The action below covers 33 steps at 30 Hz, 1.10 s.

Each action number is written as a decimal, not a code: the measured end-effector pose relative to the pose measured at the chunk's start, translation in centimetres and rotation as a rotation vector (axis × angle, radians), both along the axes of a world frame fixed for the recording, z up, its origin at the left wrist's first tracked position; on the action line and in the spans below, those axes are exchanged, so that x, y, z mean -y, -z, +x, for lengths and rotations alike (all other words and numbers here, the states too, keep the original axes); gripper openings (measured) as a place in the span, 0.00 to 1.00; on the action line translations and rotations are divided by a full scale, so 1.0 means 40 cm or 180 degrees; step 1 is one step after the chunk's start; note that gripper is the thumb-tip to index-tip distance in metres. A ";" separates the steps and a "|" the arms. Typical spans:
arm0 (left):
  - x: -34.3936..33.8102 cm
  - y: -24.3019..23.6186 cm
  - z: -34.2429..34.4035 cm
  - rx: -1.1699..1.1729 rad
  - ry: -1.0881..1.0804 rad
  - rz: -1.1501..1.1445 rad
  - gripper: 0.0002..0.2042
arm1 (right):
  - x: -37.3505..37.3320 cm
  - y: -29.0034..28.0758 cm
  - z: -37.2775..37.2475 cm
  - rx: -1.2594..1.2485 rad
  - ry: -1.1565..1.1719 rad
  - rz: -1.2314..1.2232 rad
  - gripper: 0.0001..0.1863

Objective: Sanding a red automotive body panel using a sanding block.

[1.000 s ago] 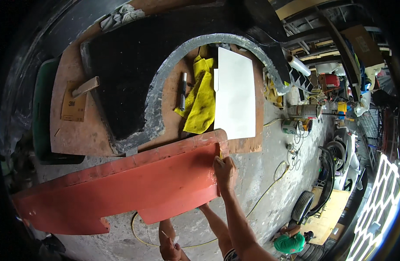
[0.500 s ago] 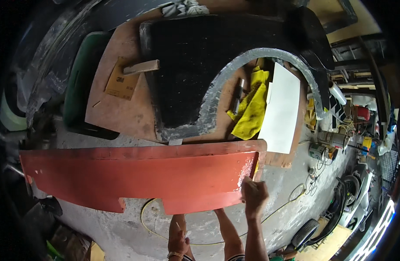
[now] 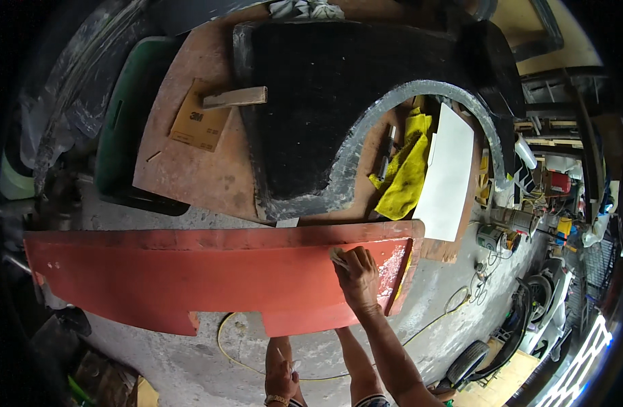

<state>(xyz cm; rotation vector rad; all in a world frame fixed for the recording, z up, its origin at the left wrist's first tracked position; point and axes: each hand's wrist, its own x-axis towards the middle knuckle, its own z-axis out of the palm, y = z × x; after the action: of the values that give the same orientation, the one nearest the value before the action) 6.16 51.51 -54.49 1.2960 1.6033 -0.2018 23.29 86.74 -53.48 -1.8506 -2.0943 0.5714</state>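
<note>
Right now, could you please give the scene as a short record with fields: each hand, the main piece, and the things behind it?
right hand: flat on the red panel, pressing a small pale pad near its right end
left hand: low, off the panel, holds a thin pale thing
panel surface: whitish scuffed patch beside the right hand
behind panel: brown board with black curved part, yellow cloth, white sheet
</note>
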 end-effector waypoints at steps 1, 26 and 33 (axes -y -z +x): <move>0.004 0.004 -0.005 -0.0069 0.0046 0.0307 0.26 | -0.004 0.005 0.003 0.0052 -0.0120 -0.0023 0.10; -0.015 -0.009 -0.032 0.0029 -0.0076 -0.0563 0.29 | 0.026 -0.049 0.012 0.0288 -0.0299 0.0120 0.10; -0.025 -0.019 -0.029 0.0067 -0.0078 -0.0582 0.27 | 0.009 -0.005 -0.004 0.0467 -0.0609 0.0029 0.15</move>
<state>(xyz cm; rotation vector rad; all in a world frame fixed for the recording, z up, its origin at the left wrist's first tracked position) 4.98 52.53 -53.72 1.1338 1.5442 -0.3112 23.11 86.40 -53.28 -1.7469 -2.3833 0.4813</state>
